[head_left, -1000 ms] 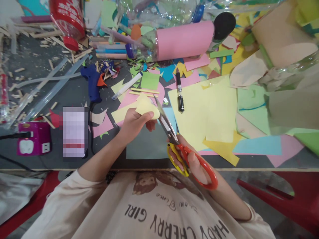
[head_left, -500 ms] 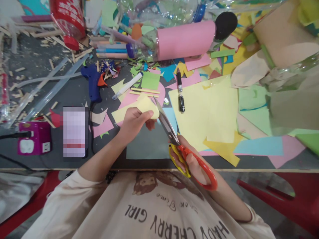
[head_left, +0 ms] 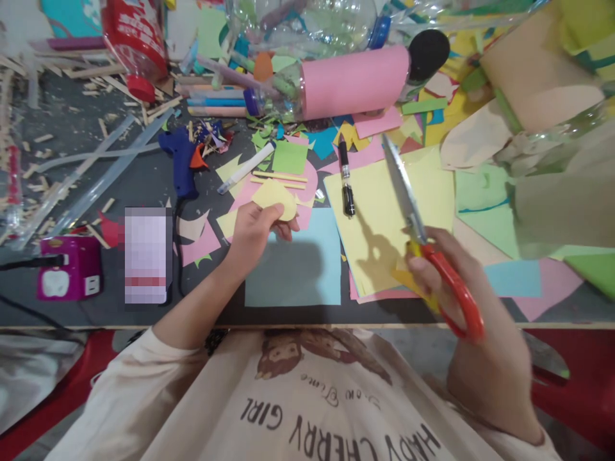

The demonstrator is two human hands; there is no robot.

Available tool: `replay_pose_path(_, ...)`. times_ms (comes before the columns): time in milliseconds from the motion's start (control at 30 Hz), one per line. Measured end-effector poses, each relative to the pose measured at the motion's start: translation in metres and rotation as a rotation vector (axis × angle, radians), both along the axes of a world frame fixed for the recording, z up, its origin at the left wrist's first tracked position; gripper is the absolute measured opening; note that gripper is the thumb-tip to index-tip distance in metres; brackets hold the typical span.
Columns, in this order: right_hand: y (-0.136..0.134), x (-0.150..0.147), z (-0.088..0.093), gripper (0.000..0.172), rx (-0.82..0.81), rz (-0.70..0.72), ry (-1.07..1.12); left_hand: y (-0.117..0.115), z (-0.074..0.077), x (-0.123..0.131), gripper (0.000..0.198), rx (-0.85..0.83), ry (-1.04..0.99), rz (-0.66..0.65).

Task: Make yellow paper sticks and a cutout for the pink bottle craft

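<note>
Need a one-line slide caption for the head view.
Left hand pinches a yellow paper cutout; right hand holds red-handled scissors above yellow sheets.

We count two hands at the desk (head_left: 144,186): the left hand (head_left: 254,227) and the right hand (head_left: 456,256). There is one pair of scissors (head_left: 403,189), one yellow cut-out (head_left: 276,195), one blue glue gun (head_left: 180,160), one black marker (head_left: 346,179), one purple socket block (head_left: 67,266), one pink-wrapped roll (head_left: 353,80) and one red-labelled bottle (head_left: 132,38). We make out two thin sticks (head_left: 278,175) and at least three clear glue sticks (head_left: 96,153). The paper scraps (head_left: 288,157) are too many for us to count.
</note>
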State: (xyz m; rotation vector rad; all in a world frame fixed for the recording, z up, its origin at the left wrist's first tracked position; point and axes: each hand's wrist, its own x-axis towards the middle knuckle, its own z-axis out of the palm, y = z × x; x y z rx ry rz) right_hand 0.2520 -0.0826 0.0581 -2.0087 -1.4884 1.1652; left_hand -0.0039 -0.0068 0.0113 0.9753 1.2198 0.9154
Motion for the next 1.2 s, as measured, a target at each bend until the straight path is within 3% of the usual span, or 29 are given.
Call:
replay_pose_path(100,0.019,0.031,0.005,0.045,0.016,-0.077,-0.405,0.002,-0.001,-0.001,0.024,0.038,-0.027,0.053)
replay_pose_path(167,0.029,0.045,0.001,0.04,0.001,-0.121,-0.559,0.004,-0.002,-0.002,0.024,0.051,-0.031,0.082)
replay_pose_path(333,0.041,0.064,-0.018,0.052,-0.097,-0.228,-0.639,0.006,-0.005,-0.001,0.023,0.036,-0.044,0.093)
replay_pose_path(433,0.041,0.065,-0.018,0.058,-0.114,-0.263,-0.725,0.006,-0.005,0.0,0.025,0.03,-0.037,0.078)
replay_pose_path(533,0.039,0.057,-0.013,0.058,0.073,-0.225,-0.839,0.004,-0.006,-0.001,0.027,0.077,-0.033,0.05)
replay_pose_path(633,0.037,0.031,-0.013,0.038,0.434,-0.101,-0.586,0.001,-0.008,-0.002,0.031,0.118,0.089,-0.011)
replay_pose_path(733,0.035,-0.006,-0.023,0.023,0.436,0.261,-0.134,-0.001,-0.012,-0.004,0.032,0.21,0.369,-0.13)
replay_pose_path(833,0.037,-0.032,-0.034,0.03,0.351,0.469,-0.024,-0.002,-0.016,-0.006,0.033,0.479,0.663,-0.34)
replay_pose_path(900,0.041,-0.036,-0.038,0.035,0.313,0.448,-0.077,-0.002,-0.017,-0.006,0.033,0.615,0.74,-0.497)
replay_pose_path(1000,0.047,-0.027,-0.036,0.036,0.334,0.21,-0.222,-0.001,-0.018,-0.004,0.034,0.661,0.709,-0.63)
replay_pose_path(1100,0.051,-0.023,-0.031,0.03,0.386,0.05,-0.215,-0.001,-0.018,-0.003,0.041,0.624,0.664,-0.599)
replay_pose_path(1200,0.055,-0.036,-0.031,0.02,0.377,0.153,0.09,-0.002,-0.014,-0.002,0.047,0.485,0.539,-0.544)
